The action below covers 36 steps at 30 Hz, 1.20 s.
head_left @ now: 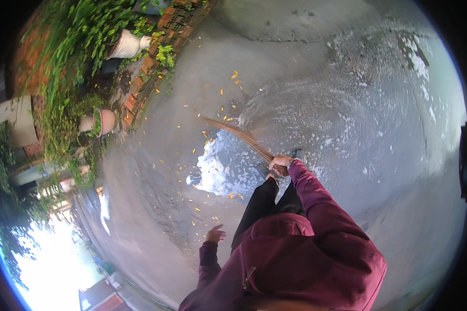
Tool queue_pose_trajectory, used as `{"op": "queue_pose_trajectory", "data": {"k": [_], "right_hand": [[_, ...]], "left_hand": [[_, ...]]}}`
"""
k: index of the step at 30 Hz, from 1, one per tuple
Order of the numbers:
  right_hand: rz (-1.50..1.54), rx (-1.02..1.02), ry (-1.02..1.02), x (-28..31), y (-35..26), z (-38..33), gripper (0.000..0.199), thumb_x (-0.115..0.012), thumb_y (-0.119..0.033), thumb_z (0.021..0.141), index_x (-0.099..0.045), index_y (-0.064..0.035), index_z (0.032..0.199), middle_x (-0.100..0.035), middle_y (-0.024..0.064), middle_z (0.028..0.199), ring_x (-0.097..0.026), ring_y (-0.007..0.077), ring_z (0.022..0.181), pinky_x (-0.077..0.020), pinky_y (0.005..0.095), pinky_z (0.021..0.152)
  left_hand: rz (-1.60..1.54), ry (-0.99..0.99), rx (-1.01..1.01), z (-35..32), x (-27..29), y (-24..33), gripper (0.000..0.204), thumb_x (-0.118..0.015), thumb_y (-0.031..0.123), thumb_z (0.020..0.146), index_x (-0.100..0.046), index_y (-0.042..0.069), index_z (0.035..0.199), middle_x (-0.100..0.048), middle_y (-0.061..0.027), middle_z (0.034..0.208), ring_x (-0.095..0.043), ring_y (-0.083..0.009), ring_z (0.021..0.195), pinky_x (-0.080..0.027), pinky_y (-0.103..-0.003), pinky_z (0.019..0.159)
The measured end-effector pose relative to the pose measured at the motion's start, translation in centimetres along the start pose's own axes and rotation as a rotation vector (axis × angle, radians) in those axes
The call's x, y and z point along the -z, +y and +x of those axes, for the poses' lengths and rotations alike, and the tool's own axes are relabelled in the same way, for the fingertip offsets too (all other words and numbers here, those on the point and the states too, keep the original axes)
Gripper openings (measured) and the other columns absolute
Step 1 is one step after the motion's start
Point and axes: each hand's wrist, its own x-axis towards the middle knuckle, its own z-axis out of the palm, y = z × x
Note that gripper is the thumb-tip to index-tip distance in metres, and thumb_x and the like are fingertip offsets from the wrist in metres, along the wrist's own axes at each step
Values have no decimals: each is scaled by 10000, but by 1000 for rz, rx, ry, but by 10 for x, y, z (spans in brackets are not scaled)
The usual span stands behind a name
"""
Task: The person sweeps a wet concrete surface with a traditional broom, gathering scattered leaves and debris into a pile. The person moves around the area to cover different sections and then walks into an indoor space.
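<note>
My right hand is closed around the bound end of a brown stick broom. From my fist its thin bristles run up and to the left, their tips at or just above the wet ground among yellow leaves. Just below the bristles spreads a patch of white foam on the concrete. At the lower left my left hand hangs away from my body, holding nothing, with its fingers apart.
Wet concrete with soapy swirls surrounds my feet. Along the left runs a brick edging with leafy plants behind it. A white pot and a pinkish pot stand by that edge. Yellow leaves lie scattered.
</note>
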Motion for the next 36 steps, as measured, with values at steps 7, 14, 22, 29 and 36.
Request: {"op": "queue_pose_trajectory", "data": {"k": [7,14,22,29,36], "right_hand": [[497,295,58,-30,-33,-108,176,-574,-29,689,-434,-23,795,-413,25,563,-412,112,427,-332,257,367],[638,237,526,49,-95,-156,114,-533,-45,711,-423,-76,713,-402,9,560,-409,100,449,-354,226,394],[464,84,701,58,-136,26,114,-538,-109,687,-464,-78,606,-447,38,495,-476,172,406,-382,289,337],[-244,-284,496,-189,-51,173,434,-492,-42,695,-225,35,1028,-528,192,670,-581,300,534,-491,434,444],[-125,-156,-157,-234,-146,164,233,-562,-190,691,-501,-41,523,-478,64,441,-497,178,412,-413,300,422]], "left_hand": [[-20,-21,-160,48,3,-3,404,-480,60,795,-473,165,1185,-606,-91,792,-588,-150,635,-504,-282,548],[-68,-185,-33,115,-5,12,366,-433,17,819,-517,166,1141,-617,-86,738,-589,-150,591,-500,-282,500],[-197,2,-146,138,72,5,410,-488,51,730,-526,120,1133,-624,-65,719,-595,-122,608,-493,-246,512],[-355,88,39,128,130,-56,396,-428,39,807,-473,146,1186,-611,-111,810,-596,-174,660,-515,-310,555],[-453,-7,128,133,142,-73,366,-389,58,836,-483,176,1170,-604,-113,814,-577,-182,649,-505,-330,569]]}}
